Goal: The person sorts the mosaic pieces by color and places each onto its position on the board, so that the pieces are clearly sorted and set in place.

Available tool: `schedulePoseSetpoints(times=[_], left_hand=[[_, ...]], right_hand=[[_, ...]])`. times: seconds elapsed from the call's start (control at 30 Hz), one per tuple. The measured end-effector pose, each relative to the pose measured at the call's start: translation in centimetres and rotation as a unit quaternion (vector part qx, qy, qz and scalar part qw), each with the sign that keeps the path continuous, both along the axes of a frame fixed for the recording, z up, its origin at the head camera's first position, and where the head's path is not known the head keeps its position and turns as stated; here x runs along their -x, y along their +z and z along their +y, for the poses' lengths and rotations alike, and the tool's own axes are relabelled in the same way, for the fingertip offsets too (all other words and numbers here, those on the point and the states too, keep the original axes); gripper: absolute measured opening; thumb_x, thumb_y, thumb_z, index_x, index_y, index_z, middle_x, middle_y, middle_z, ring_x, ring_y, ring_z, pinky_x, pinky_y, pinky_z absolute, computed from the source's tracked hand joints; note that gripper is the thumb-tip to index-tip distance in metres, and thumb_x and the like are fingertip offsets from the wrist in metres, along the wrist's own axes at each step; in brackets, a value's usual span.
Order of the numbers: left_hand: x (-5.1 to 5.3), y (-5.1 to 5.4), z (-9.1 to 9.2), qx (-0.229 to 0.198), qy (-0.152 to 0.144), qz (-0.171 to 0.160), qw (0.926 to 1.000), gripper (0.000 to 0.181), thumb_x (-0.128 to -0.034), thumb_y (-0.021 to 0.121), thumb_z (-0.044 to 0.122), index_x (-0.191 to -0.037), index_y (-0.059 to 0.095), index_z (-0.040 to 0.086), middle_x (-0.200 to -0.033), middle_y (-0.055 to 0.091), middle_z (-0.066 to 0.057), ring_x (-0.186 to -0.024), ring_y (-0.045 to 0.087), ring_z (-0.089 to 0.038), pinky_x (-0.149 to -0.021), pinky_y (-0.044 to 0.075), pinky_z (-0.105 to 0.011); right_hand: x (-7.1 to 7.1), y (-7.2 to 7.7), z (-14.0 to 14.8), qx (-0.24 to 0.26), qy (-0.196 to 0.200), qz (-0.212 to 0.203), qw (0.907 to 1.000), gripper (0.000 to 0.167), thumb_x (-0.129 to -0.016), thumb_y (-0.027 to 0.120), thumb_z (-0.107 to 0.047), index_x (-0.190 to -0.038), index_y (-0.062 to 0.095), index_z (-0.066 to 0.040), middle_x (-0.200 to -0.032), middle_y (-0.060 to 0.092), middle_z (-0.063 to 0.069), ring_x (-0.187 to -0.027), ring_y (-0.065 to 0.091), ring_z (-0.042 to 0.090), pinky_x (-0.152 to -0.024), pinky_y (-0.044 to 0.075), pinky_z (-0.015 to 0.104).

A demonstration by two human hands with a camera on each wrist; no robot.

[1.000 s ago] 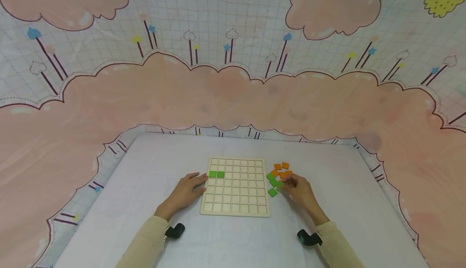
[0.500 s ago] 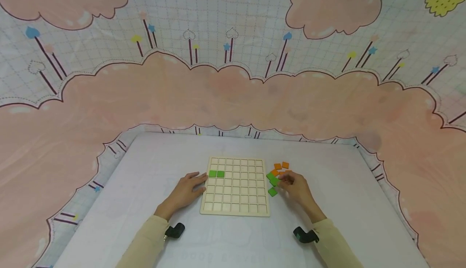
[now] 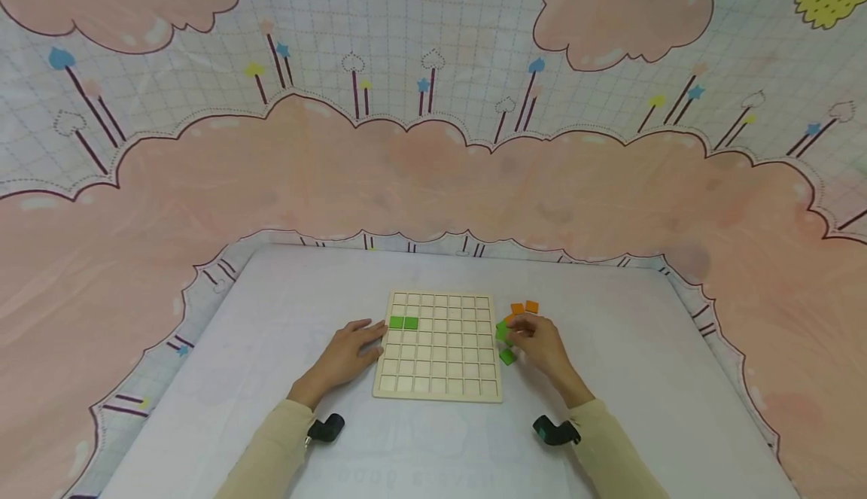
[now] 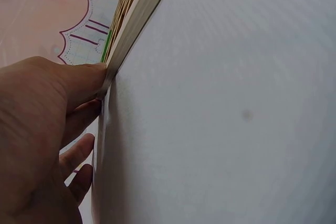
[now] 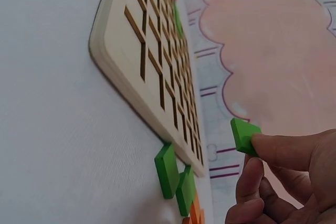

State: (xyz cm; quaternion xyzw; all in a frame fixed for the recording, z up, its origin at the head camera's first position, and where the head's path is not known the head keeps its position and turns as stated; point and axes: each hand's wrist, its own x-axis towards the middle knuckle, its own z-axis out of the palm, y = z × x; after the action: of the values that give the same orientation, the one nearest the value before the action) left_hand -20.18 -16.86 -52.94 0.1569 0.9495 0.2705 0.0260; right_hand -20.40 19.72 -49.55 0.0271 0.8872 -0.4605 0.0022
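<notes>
A pale wooden grid board (image 3: pixel 439 348) lies on the white table, with two green tiles (image 3: pixel 403 323) side by side in cells near its left edge. My left hand (image 3: pixel 344 356) rests against the board's left edge, fingers extended; the left wrist view shows the thumb (image 4: pixel 86 81) touching that edge. Beyond the board's right edge, my right hand (image 3: pixel 542 341) is over the loose tiles. In the right wrist view it pinches a green tile (image 5: pixel 244 136) between thumb and fingers, raised off the table. Loose green tiles (image 5: pixel 168 171) lie by the board's edge.
Orange tiles (image 3: pixel 532 307) lie behind my right hand, some partly hidden by it. The white table (image 3: pixel 433 446) extends around the board. A patterned cloth (image 3: pixel 433 183) in pink and white stands behind the table.
My right hand has moved left toward the board with the green tile, covering more of the loose tiles. My left hand and the board have stayed in place.
</notes>
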Motion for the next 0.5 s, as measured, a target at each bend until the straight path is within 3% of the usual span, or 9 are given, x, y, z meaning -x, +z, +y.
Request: schedulePoseSetpoints(times=[0.33,0.5], left_hand=[[-0.1,0.0,0.1,-0.003,0.007,-0.004,1.0000,0.048,-0.0958,0.063,0.026,-0.141,0.054,0.013,-0.151,0.049,-0.002,-0.144,0.037,-0.035,-0.114,0.032,-0.062],[-0.1,0.1,0.1,-0.001,0.009,-0.008,0.9999,0.049,-0.0961,0.063,0.026,-0.142,0.053,0.014,-0.152,0.048,-0.002,-0.144,0.036,-0.035,-0.114,0.032,-0.062]], right_hand=[[0.2,0.3,-1.7,0.028,0.003,-0.007,0.9996,0.014,-0.087,0.072,-0.008,-0.101,0.072,-0.007,-0.099,0.072,0.009,-0.079,0.059,0.016,-0.065,0.048,0.023],[0.4,0.4,-2.5,0.031,0.004,0.001,0.9995,0.014,-0.085,0.073,-0.007,-0.099,0.072,-0.007,-0.098,0.072,0.008,-0.081,0.060,0.016,-0.069,0.048,0.024]])
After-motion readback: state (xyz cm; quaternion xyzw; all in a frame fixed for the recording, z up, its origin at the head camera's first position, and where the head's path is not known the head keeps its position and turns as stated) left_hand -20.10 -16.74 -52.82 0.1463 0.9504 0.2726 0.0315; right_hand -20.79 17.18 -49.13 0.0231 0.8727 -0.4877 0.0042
